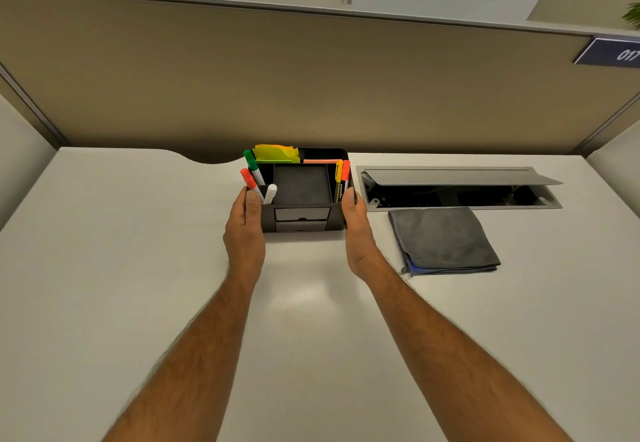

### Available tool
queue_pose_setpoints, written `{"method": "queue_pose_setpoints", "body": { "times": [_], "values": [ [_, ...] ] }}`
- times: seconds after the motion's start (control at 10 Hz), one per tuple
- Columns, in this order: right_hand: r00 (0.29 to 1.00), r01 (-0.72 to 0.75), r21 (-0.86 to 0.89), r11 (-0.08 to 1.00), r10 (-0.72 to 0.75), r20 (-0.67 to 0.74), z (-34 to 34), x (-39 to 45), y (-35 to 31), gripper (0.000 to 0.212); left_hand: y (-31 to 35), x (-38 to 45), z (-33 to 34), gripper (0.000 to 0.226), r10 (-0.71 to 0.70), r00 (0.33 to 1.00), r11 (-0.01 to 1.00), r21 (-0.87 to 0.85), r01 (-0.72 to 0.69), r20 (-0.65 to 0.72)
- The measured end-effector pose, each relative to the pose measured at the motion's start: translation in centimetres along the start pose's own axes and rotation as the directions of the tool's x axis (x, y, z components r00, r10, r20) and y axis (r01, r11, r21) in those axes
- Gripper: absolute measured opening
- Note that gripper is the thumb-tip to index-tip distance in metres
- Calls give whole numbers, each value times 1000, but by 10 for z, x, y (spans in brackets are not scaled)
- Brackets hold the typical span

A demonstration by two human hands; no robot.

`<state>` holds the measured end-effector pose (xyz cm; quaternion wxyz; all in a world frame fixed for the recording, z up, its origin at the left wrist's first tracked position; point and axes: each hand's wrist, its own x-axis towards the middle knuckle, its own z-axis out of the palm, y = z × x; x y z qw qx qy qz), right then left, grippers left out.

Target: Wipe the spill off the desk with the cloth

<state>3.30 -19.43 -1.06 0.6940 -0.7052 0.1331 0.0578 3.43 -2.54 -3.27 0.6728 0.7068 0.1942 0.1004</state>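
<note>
A folded grey cloth (pixel 445 239) with a blue layer showing at its lower left corner lies flat on the white desk (pixel 121 251), right of centre. A black desk organiser (pixel 300 214) with markers and sticky notes stands at the middle back of the desk. My left hand (pixel 245 230) presses its left side and my right hand (pixel 356 230) presses its right side, so both hands grip it. Neither hand touches the cloth, which lies just right of my right hand. I see no clear spill on the desk surface.
An open cable hatch (pixel 460 188) with a raised grey lid sits in the desk behind the cloth. A beige partition wall (pixel 311 78) runs along the desk's back edge. A curved cut-out (pixel 214 157) notches the back edge left of the organiser.
</note>
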Motion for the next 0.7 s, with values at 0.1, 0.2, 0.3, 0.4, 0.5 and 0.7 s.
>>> {"method": "queue_pose_setpoints", "body": {
  "times": [0.1, 0.2, 0.3, 0.4, 0.5, 0.7],
  "values": [
    [1000, -10, -14, 1000, 10, 10, 0, 0, 1, 114, -1, 0, -2, 82, 17, 1000, 1000, 14, -17, 18],
    [1000, -21, -8, 1000, 21, 20, -1, 1, 2, 105, -1, 0, -5, 83, 27, 998, 999, 27, -29, 58],
    [999, -38, -18, 999, 38, 25, -3, -4, 1, 100, 3, 0, -8, 83, 17, 992, 999, 33, -22, 122],
    [999, -36, -21, 999, 37, 15, -8, -10, 2, 96, 4, -3, -10, 83, 32, 988, 996, 82, -44, 148],
    [997, -60, 42, 997, 61, -44, -16, -37, -4, 71, 8, -16, -17, 93, 14, 984, 972, 228, -55, 179],
    [989, 96, 193, 976, -71, -132, -45, -113, -46, 37, 7, -55, -34, 115, -1, 974, 812, 569, -131, 225]
  ]
}}
